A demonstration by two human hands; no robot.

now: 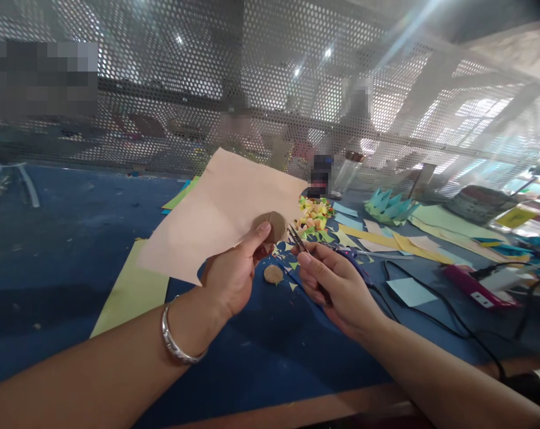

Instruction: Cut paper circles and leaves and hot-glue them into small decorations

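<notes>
My left hand (234, 268) grips a large pale peach paper sheet (220, 202), its thumb pressing a brown round disc (276, 227) against the sheet near the right edge. Scissors (297, 238) are held in my right hand (332, 280), the blades pointing up and left, close beside the disc and the paper's edge. Fingers hide most of the handles. Below, between both hands, a second tan disc (273, 274) lies on the blue table. Small green and pale paper scraps (293, 286) are scattered around it.
Behind the hands sits a pile of yellow paper flowers (313, 213). Yellow paper strips (368, 237) and a teal zigzag paper piece (388, 205) lie to the right. A magenta power strip (479, 288) with black cables (448, 313) is at far right. Perforated metal mesh (198, 77) borders the table.
</notes>
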